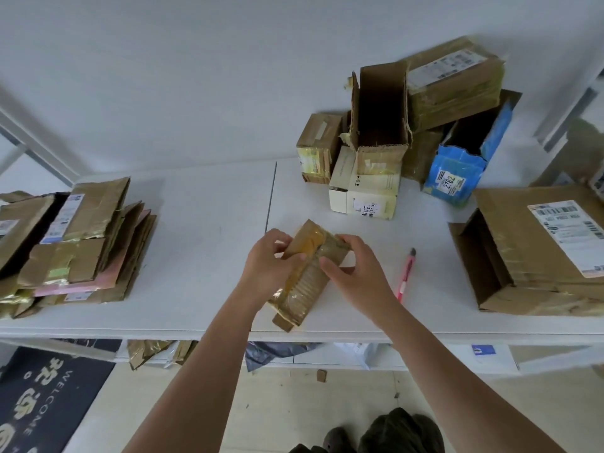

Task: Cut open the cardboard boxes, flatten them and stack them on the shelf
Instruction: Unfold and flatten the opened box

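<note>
A small taped cardboard box (pixel 304 282) lies at the front middle of the white table (pixel 202 223). My left hand (pixel 269 259) grips its left side near the far end, fingers curled over the edge. My right hand (pixel 351 266) pinches the far right corner of the same box. A red utility knife (pixel 405 274) lies on the table just right of my right hand, apart from it. A stack of flattened boxes (pixel 75 243) sits at the table's left end.
A pile of uncut boxes (pixel 392 132), one with a blue wrapper (pixel 457 171), stands at the back right. A large open box (pixel 539 253) lies at the right. Below the table edge are scraps, a dark mat (pixel 49 393) and my shoes (pixel 392 433).
</note>
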Demonstrator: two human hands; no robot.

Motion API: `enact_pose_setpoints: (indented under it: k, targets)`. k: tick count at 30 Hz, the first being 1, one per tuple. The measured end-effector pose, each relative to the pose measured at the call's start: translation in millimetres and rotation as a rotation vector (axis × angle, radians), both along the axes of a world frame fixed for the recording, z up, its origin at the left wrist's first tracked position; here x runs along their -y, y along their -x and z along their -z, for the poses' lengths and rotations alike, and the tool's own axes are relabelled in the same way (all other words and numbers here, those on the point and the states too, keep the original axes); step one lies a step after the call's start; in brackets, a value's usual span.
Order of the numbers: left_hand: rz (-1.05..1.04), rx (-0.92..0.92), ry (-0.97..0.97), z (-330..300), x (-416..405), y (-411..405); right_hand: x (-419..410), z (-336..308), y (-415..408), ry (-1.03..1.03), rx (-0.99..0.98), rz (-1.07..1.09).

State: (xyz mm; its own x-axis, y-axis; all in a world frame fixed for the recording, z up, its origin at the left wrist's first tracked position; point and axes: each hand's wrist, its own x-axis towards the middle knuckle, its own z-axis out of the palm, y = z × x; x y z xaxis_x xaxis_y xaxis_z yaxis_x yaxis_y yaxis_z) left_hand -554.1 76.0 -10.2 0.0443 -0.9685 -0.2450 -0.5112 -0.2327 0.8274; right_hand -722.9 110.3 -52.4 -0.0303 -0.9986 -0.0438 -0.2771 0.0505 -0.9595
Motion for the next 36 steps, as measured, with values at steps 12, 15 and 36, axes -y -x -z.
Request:
enact_pose_setpoints:
  k: [12,15,36]
  targets:
    - [-0.107,-0.081,0.263,19.7,-45.2,0.8,-2.8,2.1,-27.5,0.062,-0.142,0.230]
    - [-0.131,-0.084,0.273,22.1,-49.9,-0.5,-1.9,0.5,-32.3,0.067,-0.167,0.259]
    - [-0.212,-0.166,0.150,40.6,-38.8,-19.1,-15.4,0.4,12.7,-0.092,0.265,-0.020]
